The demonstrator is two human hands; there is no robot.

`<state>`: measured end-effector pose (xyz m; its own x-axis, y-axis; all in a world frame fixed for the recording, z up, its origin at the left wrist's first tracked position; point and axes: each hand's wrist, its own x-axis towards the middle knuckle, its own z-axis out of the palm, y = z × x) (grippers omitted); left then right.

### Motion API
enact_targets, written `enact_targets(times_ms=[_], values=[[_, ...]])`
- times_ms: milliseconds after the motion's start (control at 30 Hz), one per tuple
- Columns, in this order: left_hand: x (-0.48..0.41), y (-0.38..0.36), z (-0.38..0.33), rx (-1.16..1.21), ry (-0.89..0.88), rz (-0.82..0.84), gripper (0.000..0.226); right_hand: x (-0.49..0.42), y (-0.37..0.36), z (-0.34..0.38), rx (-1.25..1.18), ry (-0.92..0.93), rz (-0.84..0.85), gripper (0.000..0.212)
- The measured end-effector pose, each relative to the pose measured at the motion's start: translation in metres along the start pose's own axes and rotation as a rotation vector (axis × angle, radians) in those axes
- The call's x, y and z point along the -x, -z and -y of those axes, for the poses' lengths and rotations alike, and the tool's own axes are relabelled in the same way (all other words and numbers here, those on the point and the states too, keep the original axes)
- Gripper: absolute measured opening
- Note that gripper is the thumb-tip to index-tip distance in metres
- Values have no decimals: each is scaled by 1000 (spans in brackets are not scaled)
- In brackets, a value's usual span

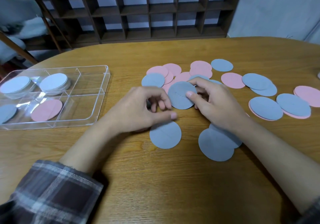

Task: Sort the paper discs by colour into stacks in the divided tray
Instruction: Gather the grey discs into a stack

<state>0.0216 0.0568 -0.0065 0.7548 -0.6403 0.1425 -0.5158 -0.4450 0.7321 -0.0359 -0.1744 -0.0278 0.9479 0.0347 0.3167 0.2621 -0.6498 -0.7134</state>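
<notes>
My right hand (214,102) holds a grey-blue paper disc (180,92) upright, thumb on its face, above the table's middle. My left hand (138,110) sits just left of that disc, fingers curled and touching its left edge. Loose pink discs (232,80) and grey-blue discs (165,135) lie scattered around and behind the hands. The clear divided tray (97,112) stands at the left. It holds two white stacks (53,82) in its back cells, a pink stack (46,110) in a front cell and a grey-blue stack (7,112) at the far left.
The wooden table (155,180) has a curved far edge. A dark wooden cubby shelf (147,10) stands behind it, and a chair (26,24) sits at the back left. The tray's right-hand cells hold nothing.
</notes>
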Motion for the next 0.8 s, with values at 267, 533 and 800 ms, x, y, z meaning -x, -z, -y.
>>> enact_targets(times_ms=[267, 533, 800], values=[[3, 9, 3, -71, 27, 288, 38, 0, -3, 2, 4, 2, -12, 11], [-1, 8, 3, 222, 79, 176, 14, 0, -3, 4, 24, 1, -25, 11], [-7, 3, 8, 332, 26, -60, 13, 2, -3, 12, -72, -32, 20, 22]])
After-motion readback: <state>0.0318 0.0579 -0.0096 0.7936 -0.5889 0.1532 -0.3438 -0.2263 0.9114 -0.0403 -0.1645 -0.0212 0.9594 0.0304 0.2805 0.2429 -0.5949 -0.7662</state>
